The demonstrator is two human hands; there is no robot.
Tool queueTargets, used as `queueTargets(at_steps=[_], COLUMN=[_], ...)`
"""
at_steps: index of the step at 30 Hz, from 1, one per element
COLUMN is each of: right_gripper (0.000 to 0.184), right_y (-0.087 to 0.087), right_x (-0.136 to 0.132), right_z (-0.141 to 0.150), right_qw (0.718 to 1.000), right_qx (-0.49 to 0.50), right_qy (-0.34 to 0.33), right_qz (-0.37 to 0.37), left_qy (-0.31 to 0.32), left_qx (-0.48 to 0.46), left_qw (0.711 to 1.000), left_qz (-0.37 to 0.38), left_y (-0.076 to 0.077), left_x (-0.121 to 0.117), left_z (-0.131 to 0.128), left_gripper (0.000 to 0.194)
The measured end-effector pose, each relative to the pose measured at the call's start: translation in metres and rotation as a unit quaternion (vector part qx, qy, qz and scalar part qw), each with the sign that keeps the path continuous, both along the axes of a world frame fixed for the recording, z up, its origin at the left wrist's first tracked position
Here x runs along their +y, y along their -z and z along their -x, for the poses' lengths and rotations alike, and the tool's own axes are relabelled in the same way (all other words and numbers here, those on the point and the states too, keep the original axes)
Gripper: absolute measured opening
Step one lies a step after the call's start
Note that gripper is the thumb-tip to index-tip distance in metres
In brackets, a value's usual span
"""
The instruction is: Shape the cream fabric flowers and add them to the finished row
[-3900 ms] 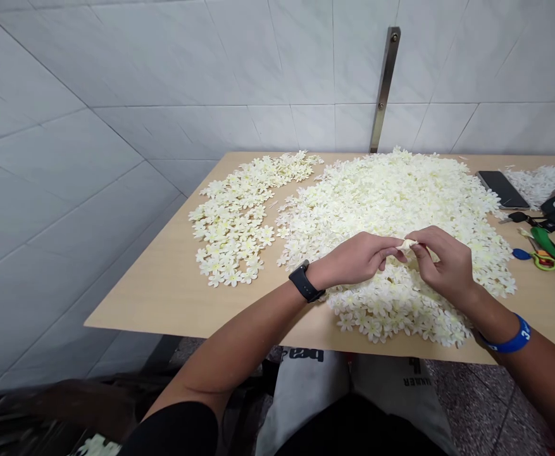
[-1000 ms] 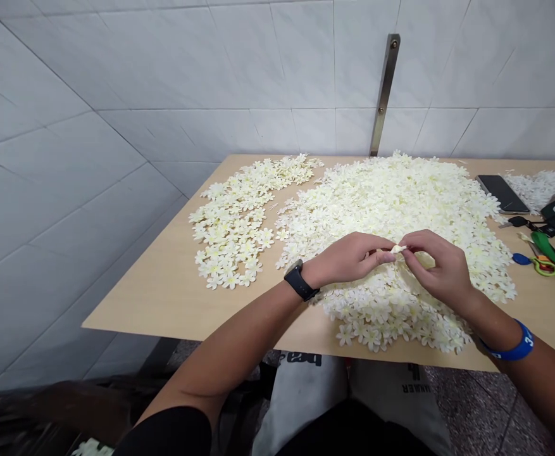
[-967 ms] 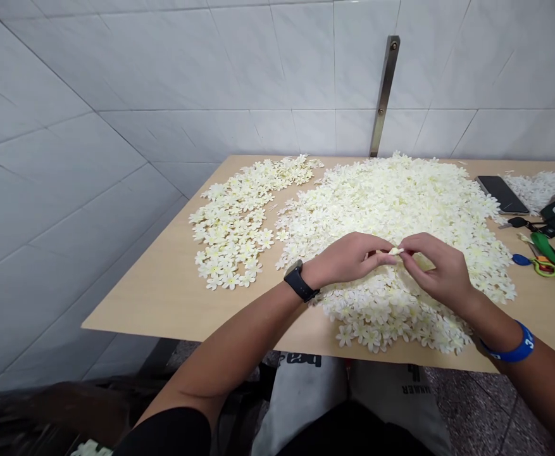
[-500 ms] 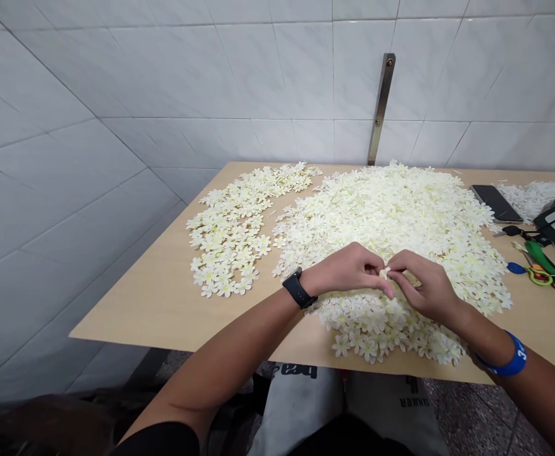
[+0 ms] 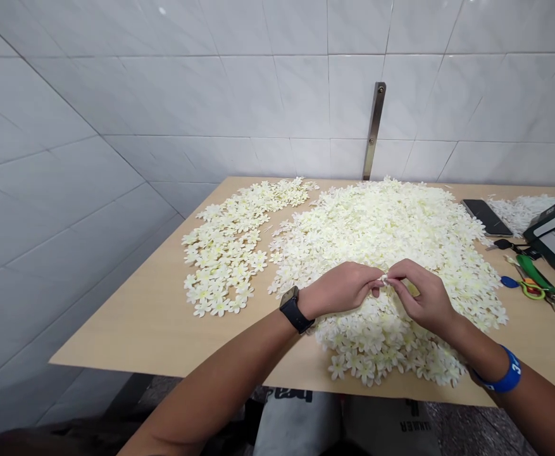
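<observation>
White piece (image 5: 384, 277) pinched by left fingers (image 5: 370, 274) and right fingers (image 5: 402, 267) above flowers (image 5: 381, 221)

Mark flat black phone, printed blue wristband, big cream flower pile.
Flat black phone (image 5: 486, 218): head view, screen middle.
Printed blue wristband (image 5: 511, 375): head view, outer side.
Big cream flower pile (image 5: 382, 235): head view, upper middle.

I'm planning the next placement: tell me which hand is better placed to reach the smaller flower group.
Probably the left hand: it is nearer the smaller flower group, while the right hand is farther away, over the large flower pile.
</observation>
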State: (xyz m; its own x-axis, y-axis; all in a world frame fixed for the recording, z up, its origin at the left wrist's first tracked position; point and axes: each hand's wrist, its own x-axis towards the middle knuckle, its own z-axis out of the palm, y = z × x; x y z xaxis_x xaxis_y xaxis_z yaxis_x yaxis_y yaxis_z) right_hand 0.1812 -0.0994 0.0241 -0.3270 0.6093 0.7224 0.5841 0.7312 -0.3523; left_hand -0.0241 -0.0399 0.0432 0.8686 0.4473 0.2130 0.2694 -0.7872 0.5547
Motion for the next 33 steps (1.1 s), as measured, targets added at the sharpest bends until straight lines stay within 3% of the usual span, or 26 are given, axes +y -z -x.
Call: queueTargets(at_steps=[10,17,27,33], right_gripper=[0.019,0.015,0.018,0.009], right_y=[0.009,0.008,0.01,0.009], right_x=[-0.002,0.003,0.007,0.007], right_z=[0.006,0.003,-0.002,-0.002], right_qw=[0.999,0.998,0.999,0.997], right_qx=[-0.011,0.038,0.026,0.045], right_qy=[-0.033,-0.027,-0.033,-0.03], right_qz=[-0.023,0.042,0.001,0.058], left_qy=[-0.02,-0.031,-0.021,-0.014], left_qx=[-0.013,-0.014,-0.007,-0.025], left_qw=[1.0,0.999,0.996,0.994], left_qz=[-0.02,0.013,0.081,0.104], left_y=[0.009,0.011,0.001,-0.001], left_x=[0.003,0.003,0.007,0.008], left_z=[-0.003,-0.003,0.002,0.003], left_gripper=[0.06,0.049,0.036,0.037])
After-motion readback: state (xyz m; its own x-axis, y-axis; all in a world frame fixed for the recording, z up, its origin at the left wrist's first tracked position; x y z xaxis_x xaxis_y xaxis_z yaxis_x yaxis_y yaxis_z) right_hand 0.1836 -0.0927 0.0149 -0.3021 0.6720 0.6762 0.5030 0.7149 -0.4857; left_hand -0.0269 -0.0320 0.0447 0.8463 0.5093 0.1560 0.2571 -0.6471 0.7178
